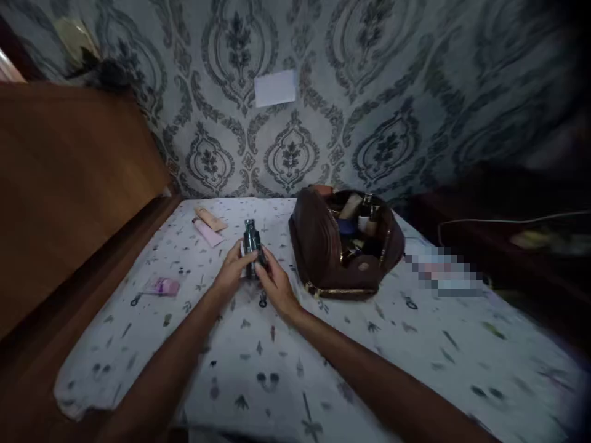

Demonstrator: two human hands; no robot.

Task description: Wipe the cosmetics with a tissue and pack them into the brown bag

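Between both hands, above the printed sheet, is a dark, shiny bottle (250,240) with a narrower top, held upright. My left hand (232,266) wraps its left side, thumb across the front. My right hand (277,284) grips it lower on the right, fingers partly hidden behind it. To the right stands a brown cosmetic bag (318,246) with its zip undone and flap raised. Several bottles and tubes show inside it. Left of the hands lie a beige tube (211,218) and a pink tube (207,232). Nearer lies a clear-and-pink tube (162,287).
A white sheet with small dark prints (258,381) covers the surface. A wooden panel (74,191) borders it on the left, and a patterned wall (290,147) stands behind. At the right are a white cable (512,219) and a blurred-out patch (450,271).
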